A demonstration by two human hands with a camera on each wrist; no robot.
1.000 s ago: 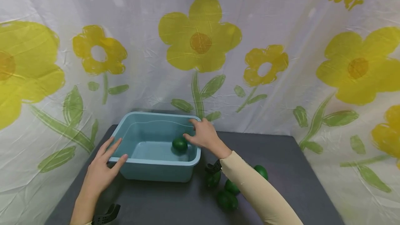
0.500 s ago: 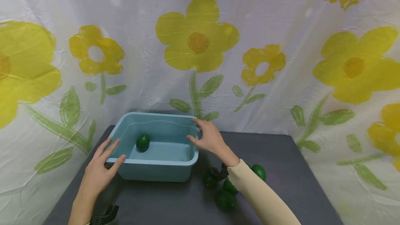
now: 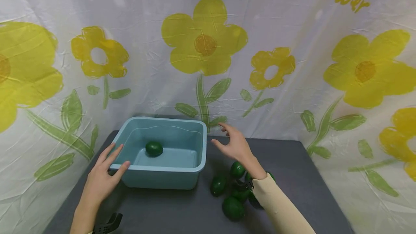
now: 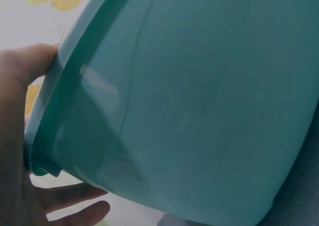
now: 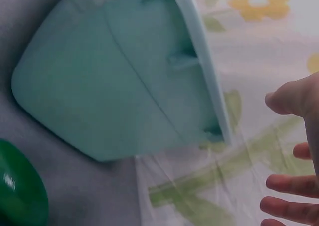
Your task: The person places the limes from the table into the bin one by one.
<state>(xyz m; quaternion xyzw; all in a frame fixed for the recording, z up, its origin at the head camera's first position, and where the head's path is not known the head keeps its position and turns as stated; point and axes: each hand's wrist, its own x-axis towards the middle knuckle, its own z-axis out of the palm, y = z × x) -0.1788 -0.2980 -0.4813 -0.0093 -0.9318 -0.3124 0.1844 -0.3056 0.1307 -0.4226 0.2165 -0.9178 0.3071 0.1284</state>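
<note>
A light-blue plastic basin [image 3: 162, 169] stands at the back left of the dark table. One glossy dark green oval fruit [image 3: 154, 148] lies on its floor, toward the left; its exact kind is unclear. My left hand [image 3: 101, 178] rests at the basin's front left corner with straight, spread fingers; the left wrist view shows the thumb [image 4: 37, 59] at the rim. To the right of the basin, my right hand [image 3: 235, 145] is in the air, apart from the rim, holding nothing. Several similar green fruits [image 3: 233, 208] lie below it, some partly hidden by the wrist and sleeve.
A white cloth with yellow flowers [image 3: 205, 44] hangs behind and at both sides of the table [image 3: 302, 180]. Black bands [image 3: 108, 224] are worn on the wrists. One loose green fruit [image 5: 20, 186] shows near the basin in the right wrist view.
The fruit in the basin has rolled from the right side to the left. My right hand has moved from above the basin's right rim out to the right. My left hand stays put.
</note>
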